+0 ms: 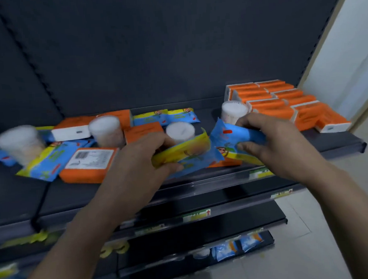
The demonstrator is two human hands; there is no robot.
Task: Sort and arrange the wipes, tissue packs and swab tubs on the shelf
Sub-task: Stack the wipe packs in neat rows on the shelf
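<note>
On the dark shelf (78,195) lie mixed goods. My left hand (137,161) grips a blue and yellow wipes pack (186,154) at the shelf's middle. My right hand (273,138) grips a second blue wipes pack (228,136) just to the right of it. Orange tissue packs (284,103) stand in neat rows at the right end. Loose orange tissue packs (87,166) and more wipes packs (44,165) lie scattered on the left. Clear swab tubs (107,129) stand among them, one (233,110) behind my right hand.
The shelf's back panel (152,55) is dark and bare. Lower shelves (206,230) with price labels run below, one holding blue packets (235,248). A pale wall (350,60) and a tiled floor (314,250) are at the right.
</note>
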